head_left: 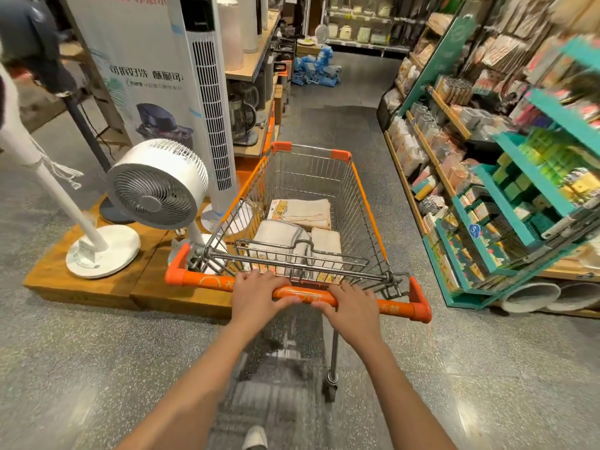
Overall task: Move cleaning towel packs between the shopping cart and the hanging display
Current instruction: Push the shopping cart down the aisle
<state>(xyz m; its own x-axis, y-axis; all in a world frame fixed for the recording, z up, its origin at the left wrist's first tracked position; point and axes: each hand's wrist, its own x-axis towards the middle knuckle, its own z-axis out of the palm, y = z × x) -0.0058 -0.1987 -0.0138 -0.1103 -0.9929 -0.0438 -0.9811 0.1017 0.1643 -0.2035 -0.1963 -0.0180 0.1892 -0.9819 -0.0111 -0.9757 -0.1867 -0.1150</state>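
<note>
Both grips, left hand (256,295) and right hand (352,308), wrapped on cart handle (303,295). Towel packs (302,212) loose in basket. Risk: clipping fan (157,183) at 10 o'clock.

My shopping cart (311,177) is silver wire with an orange handle (302,295); its towel packs (303,212) are cream, and the shelves (519,203) teal.

shop aisle: stocked shelves (461,125), display fans (157,185), shopping cart (363,196).
</note>
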